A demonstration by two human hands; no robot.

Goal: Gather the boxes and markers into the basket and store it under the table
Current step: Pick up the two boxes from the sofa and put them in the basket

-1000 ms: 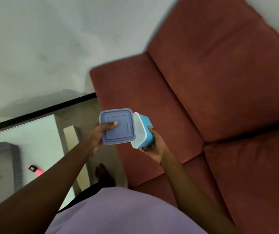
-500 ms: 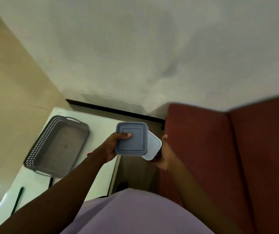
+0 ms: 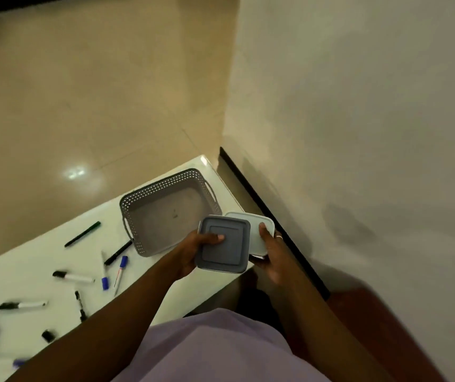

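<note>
Grey-lidded box (image 3: 225,245) is being pinched by the left hand (image 3: 193,253) while the right hand (image 3: 271,255) is gripping a pale-lidded box (image 3: 255,230) beside it, both hovering at the near right corner of the grey basket (image 3: 165,210), with markers (image 3: 73,277) lying scattered left on the white table (image 3: 28,277).

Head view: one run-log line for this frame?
phase: carry to basket | left hand: holds grey-lidded box | right hand: holds pale-lidded box | basket: empty, on table | markers: scattered

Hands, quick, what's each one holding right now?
Left hand: closed on the grey-lidded box, thumb on the lid.
Right hand: closed on the pale box beside it.
</note>
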